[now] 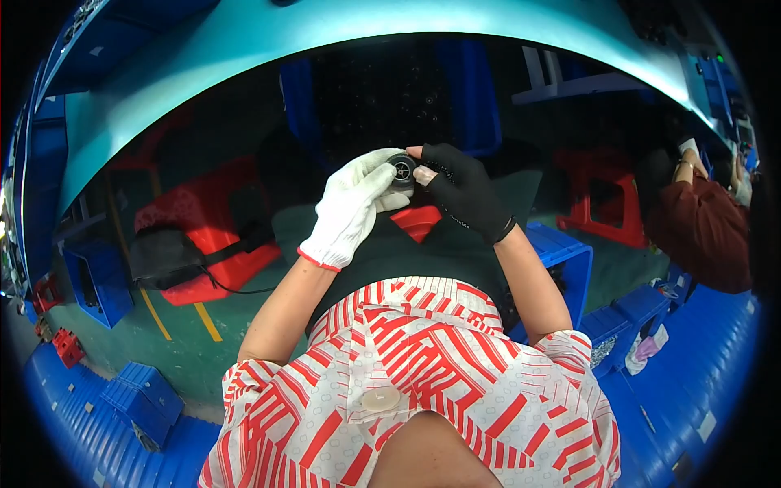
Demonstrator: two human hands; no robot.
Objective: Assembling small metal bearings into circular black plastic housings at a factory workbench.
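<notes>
A small round black wheel (401,171) with a spoked, metallic-looking centre is held up in front of me, its face turned toward the camera. My left hand (358,193), in a white knit glove with a red cuff edge, grips it from the left with thumb and fingers. From the right comes my right hand (466,185), in a black glove that leaves the thumb and index tips bare. Those two tips pinch at the wheel's right edge; its other fingers are curled and partly hidden.
Beyond my hands, a blue bin (480,98) holds dark small parts, under a curved teal bench edge (390,20). A red stool (191,220) carrying a black bag (167,259) stands left. Another blue bin (569,252) is by my right elbow. A co-worker in dark red (704,228) sits right.
</notes>
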